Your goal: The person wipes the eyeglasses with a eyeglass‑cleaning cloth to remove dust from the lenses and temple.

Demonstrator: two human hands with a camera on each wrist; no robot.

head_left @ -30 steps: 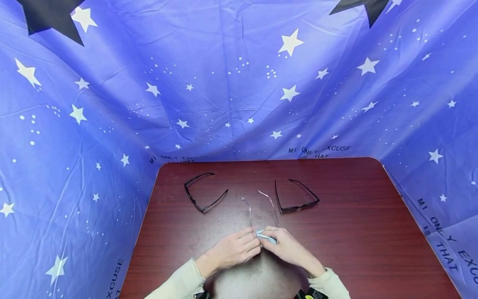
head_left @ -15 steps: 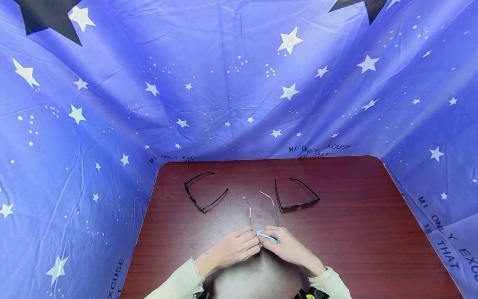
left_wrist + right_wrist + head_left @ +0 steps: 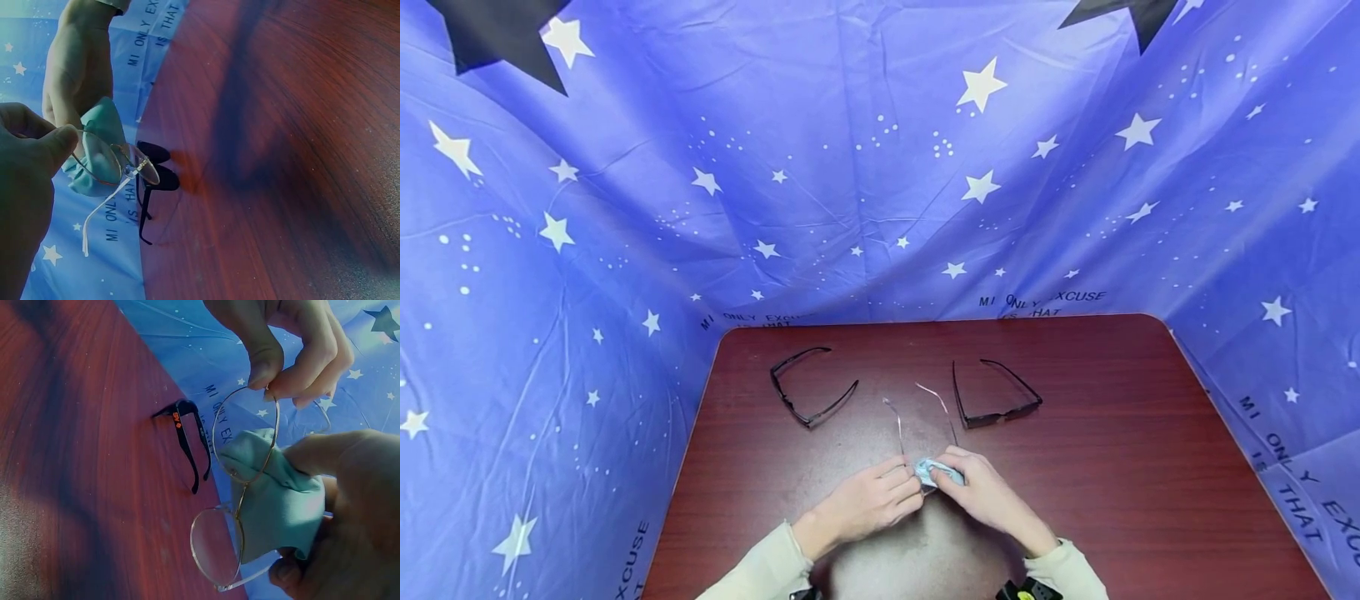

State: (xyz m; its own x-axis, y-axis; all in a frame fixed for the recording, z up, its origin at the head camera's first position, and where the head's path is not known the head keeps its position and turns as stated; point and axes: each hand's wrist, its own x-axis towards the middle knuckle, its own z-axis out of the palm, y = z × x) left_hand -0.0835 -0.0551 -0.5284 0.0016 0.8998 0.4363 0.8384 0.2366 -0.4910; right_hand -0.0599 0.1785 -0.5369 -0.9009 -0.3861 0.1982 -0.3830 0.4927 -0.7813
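Thin gold wire-rimmed eyeglasses (image 3: 242, 492) are held above the table, their temples pointing away from me in the head view. My left hand (image 3: 867, 502) pinches one end of the frame at a lens rim between thumb and fingers. In my right hand (image 3: 991, 502) is a light blue-green cloth (image 3: 275, 512), bunched between thumb and fingers. The cloth (image 3: 100, 147) lies against the lens nearer my left hand, seen through it in both wrist views. In the right wrist view the other lens (image 3: 215, 544) shows outside the cloth.
Black glasses (image 3: 787, 402) lie with temples unfolded at the back left of the dark red table (image 3: 1135, 483). Black sunglasses (image 3: 1000, 417) lie at the back right, also unfolded. A blue star-patterned curtain (image 3: 820, 200) surrounds the table's back and sides.
My right hand has shifted slightly right and turned, and more of the cloth shows spread between the hands. The eyeglasses have tilted a little. My left hand keeps its hold.
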